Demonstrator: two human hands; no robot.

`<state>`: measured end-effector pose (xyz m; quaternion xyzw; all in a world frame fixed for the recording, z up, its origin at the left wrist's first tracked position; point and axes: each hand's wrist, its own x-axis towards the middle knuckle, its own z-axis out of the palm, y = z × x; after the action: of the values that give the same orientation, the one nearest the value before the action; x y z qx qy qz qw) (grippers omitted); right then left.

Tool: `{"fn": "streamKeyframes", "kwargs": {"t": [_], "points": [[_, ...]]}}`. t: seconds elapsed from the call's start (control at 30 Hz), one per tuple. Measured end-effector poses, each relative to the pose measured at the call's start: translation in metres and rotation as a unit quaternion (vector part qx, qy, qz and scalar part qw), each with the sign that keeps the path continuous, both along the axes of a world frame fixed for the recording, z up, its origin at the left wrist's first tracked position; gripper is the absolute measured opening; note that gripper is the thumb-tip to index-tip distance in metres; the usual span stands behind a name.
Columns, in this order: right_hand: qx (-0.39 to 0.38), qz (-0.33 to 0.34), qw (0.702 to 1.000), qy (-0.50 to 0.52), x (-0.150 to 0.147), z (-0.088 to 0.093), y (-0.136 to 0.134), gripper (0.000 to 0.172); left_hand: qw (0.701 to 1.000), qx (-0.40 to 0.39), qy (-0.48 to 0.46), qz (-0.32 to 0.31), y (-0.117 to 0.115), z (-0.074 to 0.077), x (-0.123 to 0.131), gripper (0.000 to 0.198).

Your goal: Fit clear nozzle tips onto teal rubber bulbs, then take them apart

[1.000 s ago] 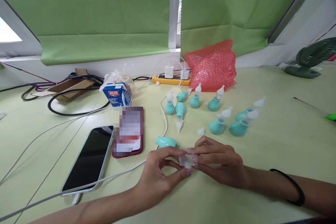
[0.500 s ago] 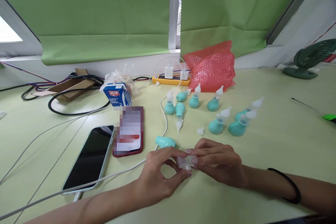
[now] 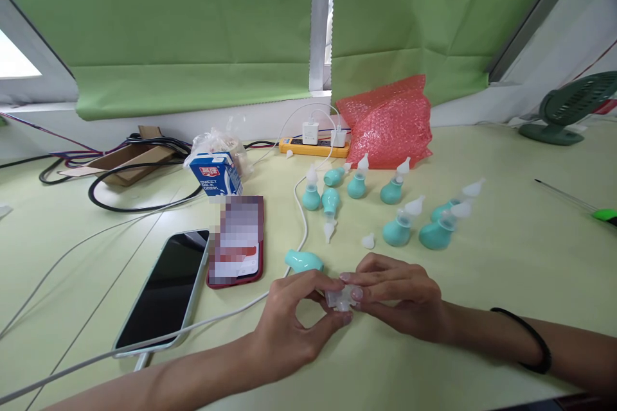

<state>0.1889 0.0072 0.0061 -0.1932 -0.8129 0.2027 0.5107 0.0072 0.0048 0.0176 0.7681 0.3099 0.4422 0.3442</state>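
Your left hand [image 3: 289, 322] and right hand [image 3: 405, 298] together pinch a clear piece [image 3: 340, 300] just right of, and nearer you than, the bare bulb [image 3: 304, 261]; uneven squeezing could make it slip.

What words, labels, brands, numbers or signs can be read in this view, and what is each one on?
"SWEET MILK DRINK": blue carton.
Red logo on that carton: characters too small to read surely.
Red-cased phone: screen pixelated, unreadable.
Left white charger: faint marks, too small to read.
Clear plastic piece: no text visible.
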Motion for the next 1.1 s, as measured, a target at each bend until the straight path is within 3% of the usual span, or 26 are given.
{"fn": "streamKeyframes", "kwargs": {"t": [0.17,0.4,0.53,0.63,0.7,0.87,0.97,1.1], "points": [[0.05,0.005,0.997,-0.05,0.003,0.005,0.001,0.047,0.999,0.035,-0.01,0.006,-0.009,0.004,-0.003,0.013],[-0.013,-0.141,0.972,-0.189,-0.004,0.007,0.021,0.049,0.994,0.104,-0.026,-0.003,-0.021,0.015,-0.007,0.022],[-0.016,-0.165,0.942,-0.293,-0.026,0.001,0.03,0.055,0.997,0.066,-0.033,-0.003,-0.019,0.016,-0.01,0.021],[-0.014,-0.136,0.928,-0.347,-0.036,-0.003,0.034,0.049,0.999,-0.005,-0.042,0.006,-0.015,0.017,-0.011,0.02],[-0.015,-0.112,0.936,-0.333,-0.036,-0.003,0.033,0.045,0.998,-0.04,-0.052,0.003,-0.012,0.019,-0.011,0.02],[-0.071,-0.095,0.981,-0.154,-0.011,0.007,0.019,0.041,0.995,-0.059,-0.078,0.02,-0.008,0.024,-0.011,0.024],[-0.119,-0.094,0.98,-0.127,0.006,0.014,0.008,0.041,0.993,-0.084,-0.074,0.027,-0.003,0.027,-0.01,0.024],[-0.162,-0.075,0.97,-0.164,0.014,0.02,-0.003,0.037,0.988,-0.151,-0.039,0.02,0.002,0.027,-0.008,0.021]]}}
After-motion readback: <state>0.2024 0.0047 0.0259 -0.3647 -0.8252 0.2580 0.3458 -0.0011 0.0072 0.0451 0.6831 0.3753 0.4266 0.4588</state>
